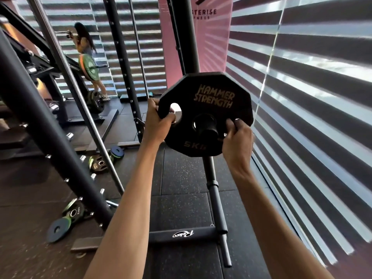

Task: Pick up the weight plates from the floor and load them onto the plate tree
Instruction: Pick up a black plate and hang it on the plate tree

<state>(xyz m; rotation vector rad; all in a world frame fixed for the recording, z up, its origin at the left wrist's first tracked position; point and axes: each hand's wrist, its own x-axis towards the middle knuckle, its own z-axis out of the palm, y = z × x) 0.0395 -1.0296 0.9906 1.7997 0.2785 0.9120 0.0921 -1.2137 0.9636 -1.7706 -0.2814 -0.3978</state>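
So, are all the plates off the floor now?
No, several plates lie on the floor by the rack's base.

A black twelve-sided weight plate (205,113) sits on a peg (208,129) of the upright plate tree (186,37), a hand at each side, with loose plates (100,161) on the rubber floor (181,178) at left.

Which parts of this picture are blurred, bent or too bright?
Head view: the blinds at right are motion-smeared and glaring; the wide lens bows the rack posts; the plate and both hands stay fairly sharp.
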